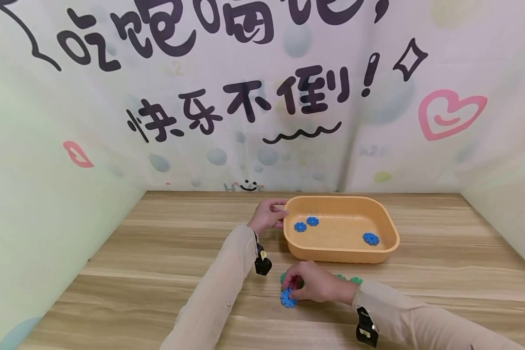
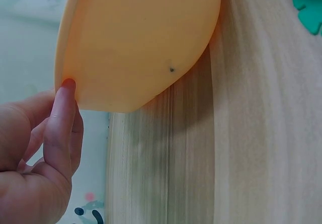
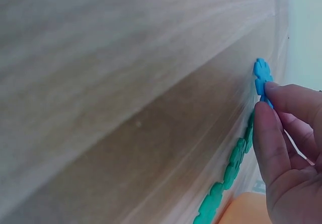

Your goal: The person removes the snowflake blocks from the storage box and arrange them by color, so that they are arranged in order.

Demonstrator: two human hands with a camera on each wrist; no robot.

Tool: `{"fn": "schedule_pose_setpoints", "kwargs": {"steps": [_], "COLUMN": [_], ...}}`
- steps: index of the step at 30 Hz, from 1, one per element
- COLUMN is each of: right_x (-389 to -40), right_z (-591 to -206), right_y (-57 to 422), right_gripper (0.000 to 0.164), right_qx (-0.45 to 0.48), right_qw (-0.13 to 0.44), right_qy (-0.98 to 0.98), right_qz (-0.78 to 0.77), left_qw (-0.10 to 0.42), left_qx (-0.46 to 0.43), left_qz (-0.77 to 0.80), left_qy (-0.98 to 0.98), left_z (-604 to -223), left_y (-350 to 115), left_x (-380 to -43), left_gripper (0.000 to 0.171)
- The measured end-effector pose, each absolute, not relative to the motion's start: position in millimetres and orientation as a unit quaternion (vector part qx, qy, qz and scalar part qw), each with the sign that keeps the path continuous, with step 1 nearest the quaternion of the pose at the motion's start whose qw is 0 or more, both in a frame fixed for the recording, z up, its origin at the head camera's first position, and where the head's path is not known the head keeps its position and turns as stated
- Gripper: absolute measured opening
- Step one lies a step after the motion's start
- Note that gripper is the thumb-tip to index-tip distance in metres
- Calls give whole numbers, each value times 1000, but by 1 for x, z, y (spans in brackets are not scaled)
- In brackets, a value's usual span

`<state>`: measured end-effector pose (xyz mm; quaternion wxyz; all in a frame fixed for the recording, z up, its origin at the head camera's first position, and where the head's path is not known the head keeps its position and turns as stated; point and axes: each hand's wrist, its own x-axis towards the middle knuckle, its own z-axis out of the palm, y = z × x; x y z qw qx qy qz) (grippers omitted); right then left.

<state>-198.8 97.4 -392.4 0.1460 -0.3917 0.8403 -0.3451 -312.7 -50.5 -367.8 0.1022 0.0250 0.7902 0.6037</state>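
1. The flat wood-grain table (image 1: 113, 296) spreads beneath both hands; the right hand's grip sits low over it, so a small, controlled wrist movement seems best there.
2. The orange, rounded-rectangular plastic tray (image 1: 337, 256) stands just beyond the right hand's pinch. Its near wall is close, so the knuckles should be given room to avoid a bump.
3. The left hand (image 1: 267, 215) pinches the tray's end rim, fingertip against the outer wall. Light pressure should do to steady the tray without tipping it.
4. The right hand (image 1: 317, 282) holds a narrow pinch between thumb and finger; a relaxed wrist would help precision.
5. The green notched plastic discs (image 3: 233, 163) lie in a row on the table, partly hidden behind the right hand. Lifting the fingertips slightly when turning should avoid nudging them.
6. The three blue notched plastic discs (image 1: 371, 238) in the tray lie beyond the right grip.
7. The blue notched plastic disc (image 1: 287, 300) is in the right hand's fingertips, gripped by one edge. Whether it touches a green disc, I cannot tell; leaving its notches uncovered should make aligning easier.
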Motion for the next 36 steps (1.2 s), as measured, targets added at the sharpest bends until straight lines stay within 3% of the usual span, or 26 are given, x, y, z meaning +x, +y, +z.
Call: {"fn": "schedule_pose_setpoints", "kwargs": {"steps": [11,18,25,36], "right_x": [-198,-202,-223,-260], "right_z": [-390,-362,-326,-315], "right_y": [98,112,133,182], "right_gripper": [7,6,8,22], "right_qx": [-387,-386,-350,-253], "right_qw": [144,108,37,37], "right_qy": [837,829,845,859], "right_qz": [-358,-389,-403,-443], "left_qw": [102,102,100,102], "left_qx": [28,38,36,35], "left_qz": [600,603,596,594], "left_qy": [793,791,796,798], "left_z": [-369,-368,-368,-367], "left_y": [-52,-52,-52,-51], "left_x": [-314,-313,-315,-312], "left_gripper": [36,37,37,37]}}
